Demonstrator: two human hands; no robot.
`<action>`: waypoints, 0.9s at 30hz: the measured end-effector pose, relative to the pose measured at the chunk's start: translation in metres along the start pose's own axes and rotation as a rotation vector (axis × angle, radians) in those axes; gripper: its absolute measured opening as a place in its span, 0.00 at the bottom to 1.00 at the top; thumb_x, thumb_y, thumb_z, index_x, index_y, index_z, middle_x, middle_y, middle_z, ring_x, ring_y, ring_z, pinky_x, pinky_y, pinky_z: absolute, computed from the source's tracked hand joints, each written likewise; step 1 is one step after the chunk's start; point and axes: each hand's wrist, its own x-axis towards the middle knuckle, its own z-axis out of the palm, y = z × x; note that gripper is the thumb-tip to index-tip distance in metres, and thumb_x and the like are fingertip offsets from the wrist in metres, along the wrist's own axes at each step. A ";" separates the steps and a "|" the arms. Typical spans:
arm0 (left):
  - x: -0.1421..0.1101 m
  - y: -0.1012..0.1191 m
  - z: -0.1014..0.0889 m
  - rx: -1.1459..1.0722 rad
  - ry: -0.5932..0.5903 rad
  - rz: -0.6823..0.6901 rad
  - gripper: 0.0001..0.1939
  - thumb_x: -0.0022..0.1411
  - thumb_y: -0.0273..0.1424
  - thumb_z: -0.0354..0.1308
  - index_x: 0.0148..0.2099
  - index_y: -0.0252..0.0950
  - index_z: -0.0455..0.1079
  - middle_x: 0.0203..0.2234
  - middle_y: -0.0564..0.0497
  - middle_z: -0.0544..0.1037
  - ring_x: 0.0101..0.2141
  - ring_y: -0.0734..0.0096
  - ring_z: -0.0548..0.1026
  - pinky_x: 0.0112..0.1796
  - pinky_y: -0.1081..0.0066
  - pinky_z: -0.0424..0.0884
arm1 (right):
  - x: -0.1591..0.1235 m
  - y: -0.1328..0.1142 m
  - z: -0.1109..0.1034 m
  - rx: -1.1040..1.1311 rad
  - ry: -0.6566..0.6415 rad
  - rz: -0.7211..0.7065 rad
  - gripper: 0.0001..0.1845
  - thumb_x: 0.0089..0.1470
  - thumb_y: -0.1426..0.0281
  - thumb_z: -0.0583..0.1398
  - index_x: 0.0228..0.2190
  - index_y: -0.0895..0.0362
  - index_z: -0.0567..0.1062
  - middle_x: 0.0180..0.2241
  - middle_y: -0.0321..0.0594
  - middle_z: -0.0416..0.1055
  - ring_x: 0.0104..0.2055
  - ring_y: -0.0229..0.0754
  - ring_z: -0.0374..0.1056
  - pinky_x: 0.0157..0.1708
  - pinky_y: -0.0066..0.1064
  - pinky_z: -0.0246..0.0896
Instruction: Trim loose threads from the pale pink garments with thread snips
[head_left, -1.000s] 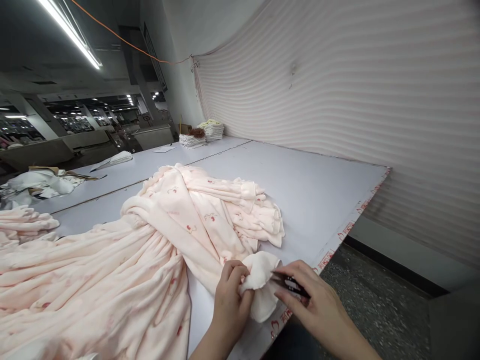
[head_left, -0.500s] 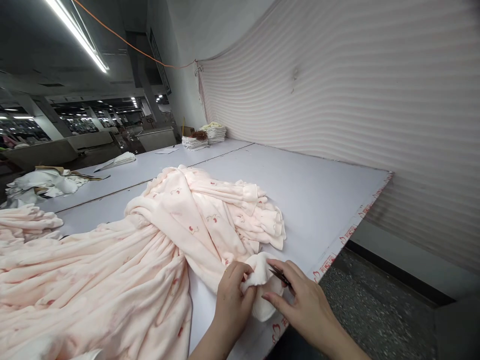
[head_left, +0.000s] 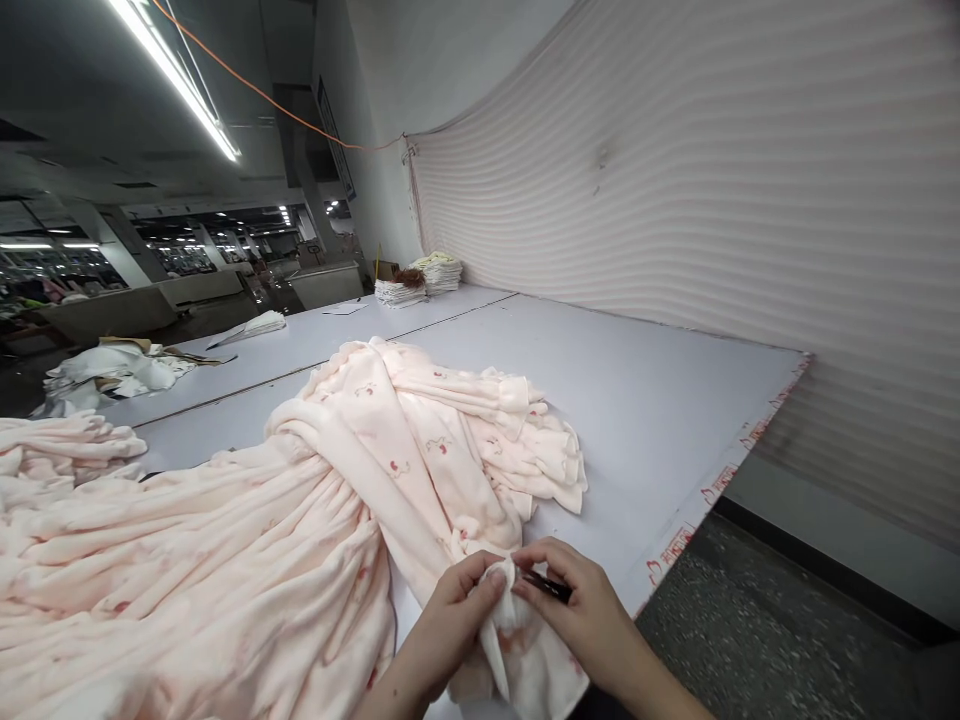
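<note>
A pale pink plush garment [head_left: 420, 420] with small red motifs and ruffled ends lies spread over the table. Near the table's front edge, my left hand [head_left: 466, 605] pinches a gathered white edge of its cloth between thumb and fingers. My right hand [head_left: 574, 610] is closed around small dark thread snips [head_left: 547, 586], and its fingertips touch the same bunched edge. The tips of the snips are hidden at the fabric. Below both hands, a loose part of the cloth [head_left: 551, 665] hangs down.
The pale table [head_left: 645, 400] has a front edge with red printed tape. At the back stand folded cloth stacks [head_left: 439, 272]. White scraps [head_left: 120, 370] lie at the left, near another pink garment [head_left: 67, 450]. Striped sheeting [head_left: 675, 180] hangs along the right.
Both hands have come closer together and turned the garment's edge, bunching it at the fingertips. The snips have moved in against the cloth. The view has shifted slightly.
</note>
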 end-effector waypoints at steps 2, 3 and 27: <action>-0.003 0.001 -0.002 0.064 -0.004 0.041 0.15 0.59 0.41 0.54 0.36 0.33 0.71 0.25 0.54 0.70 0.28 0.74 0.67 0.33 0.76 0.63 | 0.003 0.001 0.003 0.018 -0.014 -0.010 0.09 0.54 0.64 0.57 0.29 0.56 0.73 0.30 0.36 0.70 0.33 0.39 0.66 0.33 0.27 0.60; -0.004 0.001 -0.004 0.097 0.001 0.055 0.15 0.59 0.41 0.55 0.35 0.33 0.71 0.26 0.54 0.70 0.30 0.74 0.67 0.34 0.76 0.64 | 0.003 0.002 0.005 0.025 -0.011 -0.007 0.10 0.55 0.64 0.57 0.27 0.57 0.72 0.28 0.36 0.69 0.32 0.39 0.66 0.32 0.26 0.60; -0.013 -0.014 -0.006 0.100 0.231 0.117 0.12 0.58 0.37 0.56 0.39 0.35 0.72 0.32 0.51 0.75 0.36 0.68 0.72 0.39 0.73 0.67 | 0.002 0.001 0.010 -0.055 -0.092 0.089 0.14 0.54 0.61 0.57 0.37 0.54 0.78 0.37 0.42 0.76 0.41 0.45 0.70 0.41 0.34 0.64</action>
